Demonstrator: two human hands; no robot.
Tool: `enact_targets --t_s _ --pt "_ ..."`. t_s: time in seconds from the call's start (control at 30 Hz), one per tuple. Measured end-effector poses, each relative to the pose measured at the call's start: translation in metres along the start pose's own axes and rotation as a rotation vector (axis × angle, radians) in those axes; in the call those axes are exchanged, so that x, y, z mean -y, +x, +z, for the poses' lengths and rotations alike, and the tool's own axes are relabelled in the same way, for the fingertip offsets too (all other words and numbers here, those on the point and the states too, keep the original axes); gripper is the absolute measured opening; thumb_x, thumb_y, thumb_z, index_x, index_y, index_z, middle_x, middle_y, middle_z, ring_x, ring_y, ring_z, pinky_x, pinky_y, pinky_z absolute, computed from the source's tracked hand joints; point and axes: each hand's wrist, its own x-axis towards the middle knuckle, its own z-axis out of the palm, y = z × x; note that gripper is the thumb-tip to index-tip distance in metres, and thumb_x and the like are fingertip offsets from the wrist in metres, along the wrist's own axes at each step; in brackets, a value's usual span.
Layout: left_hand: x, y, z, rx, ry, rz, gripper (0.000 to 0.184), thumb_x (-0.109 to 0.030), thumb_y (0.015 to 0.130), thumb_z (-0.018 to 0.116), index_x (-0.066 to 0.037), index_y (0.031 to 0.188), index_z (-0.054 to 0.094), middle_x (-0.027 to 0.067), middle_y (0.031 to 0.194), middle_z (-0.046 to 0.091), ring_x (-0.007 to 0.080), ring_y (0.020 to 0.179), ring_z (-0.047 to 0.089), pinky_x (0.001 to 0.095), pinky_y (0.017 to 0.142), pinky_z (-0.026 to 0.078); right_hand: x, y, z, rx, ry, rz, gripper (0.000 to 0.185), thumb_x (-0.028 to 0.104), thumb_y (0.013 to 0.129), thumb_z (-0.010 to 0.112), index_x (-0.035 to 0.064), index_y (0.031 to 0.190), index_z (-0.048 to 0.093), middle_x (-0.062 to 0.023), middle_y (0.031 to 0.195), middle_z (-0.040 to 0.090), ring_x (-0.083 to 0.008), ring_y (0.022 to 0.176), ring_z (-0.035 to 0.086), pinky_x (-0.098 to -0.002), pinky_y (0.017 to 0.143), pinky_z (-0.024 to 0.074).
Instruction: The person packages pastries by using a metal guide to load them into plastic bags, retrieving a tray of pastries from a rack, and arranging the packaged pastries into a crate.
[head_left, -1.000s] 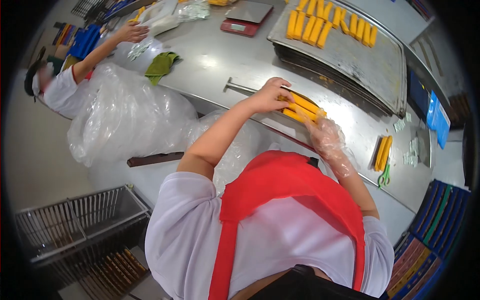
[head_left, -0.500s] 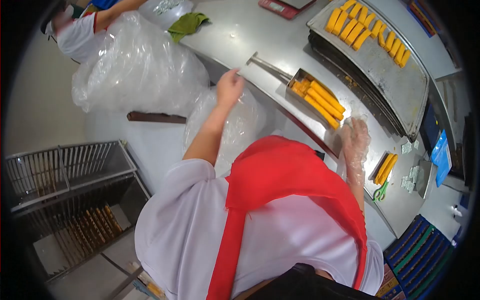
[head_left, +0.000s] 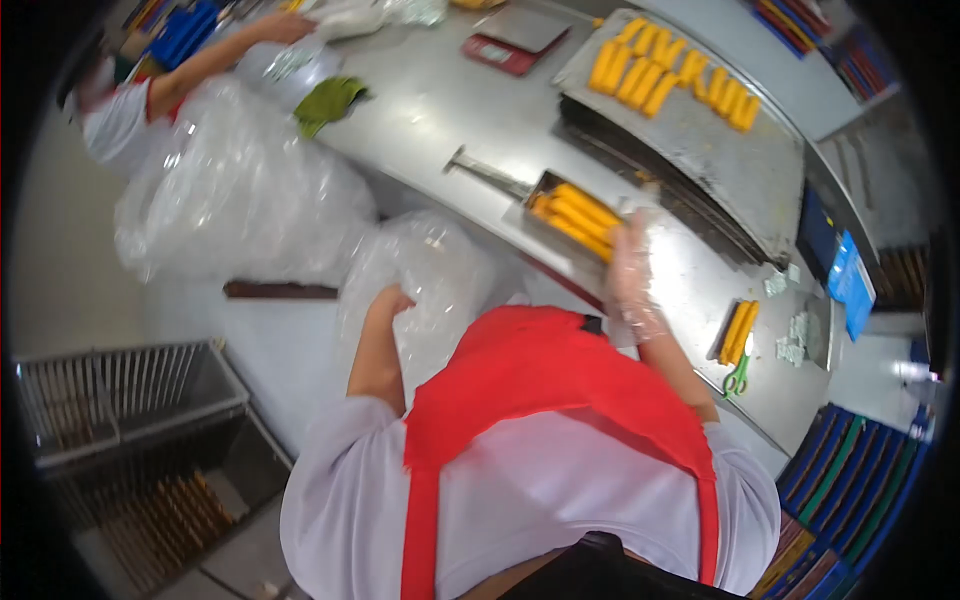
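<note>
My left hand (head_left: 395,299) is at the clear plastic bag (head_left: 425,275) below the table edge; its fingers are partly hidden and blurred. My right hand (head_left: 632,268), in a clear plastic glove, rests with fingers extended at the near end of an open metal box (head_left: 540,190). Several yellow-orange sticks (head_left: 575,217) lie lengthwise in that box, their ends close to my fingers. A metal bar (head_left: 485,174) with a crosspiece extends from the box's far end.
Stacked metal trays (head_left: 690,140) bear several yellow sticks. Green-handled scissors (head_left: 736,380) lie by two more sticks (head_left: 738,332). A red scale (head_left: 500,52) and green cloth (head_left: 330,104) are farther back. A co-worker's arm (head_left: 215,60) reaches over a large plastic bag (head_left: 240,190).
My left hand has dropped from the table edge down to the plastic bag. My right hand has come against the box's end, and the sticks sit farther inside. The view has shifted.
</note>
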Motion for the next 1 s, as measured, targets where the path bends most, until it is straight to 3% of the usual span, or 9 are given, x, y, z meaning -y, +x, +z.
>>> enact_targets --t_s 0.13,0.2,0.23,0.33,0.43,0.5,0.53,0.6,1.0 --pt "-0.036 -0.031 -0.01 -0.071 -0.247 0.106 0.06 -0.025 0.068 0.068 -0.001 0.12 0.048 0.0142 0.078 0.062 0.0205 0.063 0.057 0.0338 0.054 0.046 0.005 0.025 -0.018 -0.106 -0.013 -0.292 0.056 0.025 0.089 0.041 -0.0014 0.136 0.022 -0.0233 0.14 0.023 -0.0298 0.131 0.02 -0.0343 0.106 0.0168" --pt "-0.038 -0.033 -0.014 0.042 -0.437 0.143 0.062 -0.023 0.073 0.063 -0.004 0.127 0.041 0.0061 0.08 0.057 0.0126 0.064 0.048 0.0281 0.052 0.04 0.009 0.052 -0.049 -0.261 0.018 -0.453 0.053 0.033 0.09 0.045 -0.0019 0.128 0.037 -0.0202 0.128 0.043 -0.0291 0.121 0.039 -0.0343 0.101 0.0293" --pt "-0.039 -0.035 -0.015 0.047 -0.428 0.155 0.062 -0.023 0.073 0.063 -0.004 0.127 0.041 0.0061 0.08 0.057 0.0126 0.064 0.048 0.0281 0.052 0.04 0.033 0.055 -0.07 -0.237 0.01 -0.173 0.049 0.031 0.086 0.05 -0.0038 0.12 0.046 -0.0183 0.112 0.056 -0.0268 0.107 0.051 -0.033 0.092 0.0383" --pt "-0.047 -0.041 -0.019 0.04 -0.5 0.236 0.049 -0.022 0.074 0.061 -0.002 0.117 0.05 0.0037 0.078 0.056 0.0117 0.065 0.047 0.0248 0.055 0.039 0.065 0.1 -0.086 -0.269 -0.215 -0.122 0.055 0.029 0.079 0.057 -0.0056 0.119 0.045 -0.0218 0.107 0.057 -0.0299 0.103 0.053 -0.034 0.089 0.0399" --pt "-0.069 -0.052 -0.023 0.008 -0.676 0.361 0.039 -0.021 0.077 0.059 -0.001 0.109 0.054 0.0027 0.077 0.055 0.0104 0.066 0.046 0.0228 0.059 0.039 0.079 0.144 -0.05 -0.222 -0.364 -0.217 0.072 0.029 0.077 0.057 0.0039 0.136 0.023 -0.0231 0.133 0.036 -0.0368 0.122 0.036 -0.0396 0.099 0.0318" --pt "-0.087 -0.06 -0.029 -0.036 -0.76 0.468 0.039 -0.018 0.078 0.06 -0.001 0.112 0.053 -0.0001 0.071 0.053 0.0076 0.062 0.045 0.0206 0.055 0.036 0.089 0.171 -0.019 -0.236 -0.451 -0.017 0.079 0.029 0.075 0.059 0.0079 0.138 0.017 -0.0232 0.134 0.033 -0.0383 0.124 0.031 -0.0394 0.1 0.0324" --pt "-0.095 -0.062 -0.031 -0.033 -0.757 0.472 0.039 -0.018 0.078 0.06 -0.001 0.112 0.053 -0.0001 0.071 0.053 0.0076 0.062 0.045 0.0206 0.055 0.036 0.094 0.178 -0.011 -0.24 -0.452 -0.015 0.079 0.029 0.075 0.059 0.0079 0.138 0.017 -0.0232 0.134 0.033 -0.0383 0.124 0.031 -0.0394 0.1 0.0324" --pt "-0.106 -0.063 -0.035 0.005 -0.79 0.571 0.037 -0.015 0.08 0.059 -0.001 0.113 0.052 -0.0024 0.069 0.05 0.0048 0.061 0.042 0.0192 0.054 0.034 0.101 0.186 -0.001 -0.361 -0.502 -0.022 0.075 0.025 0.068 0.065 0.0033 0.132 0.032 -0.0269 0.104 0.055 -0.0381 0.105 0.051 -0.0417 0.09 0.0397" --pt "-0.102 -0.067 -0.051 -0.029 -0.723 0.602 0.037 -0.014 0.08 0.058 -0.003 0.115 0.052 -0.0049 0.069 0.047 0.004 0.06 0.039 0.0188 0.052 0.031 0.066 0.176 -0.054 -0.277 -0.723 -0.135 0.051 0.019 0.073 0.053 0.0169 0.123 0.046 -0.0196 0.102 0.058 -0.0361 0.095 0.054 -0.0427 0.08 0.044"
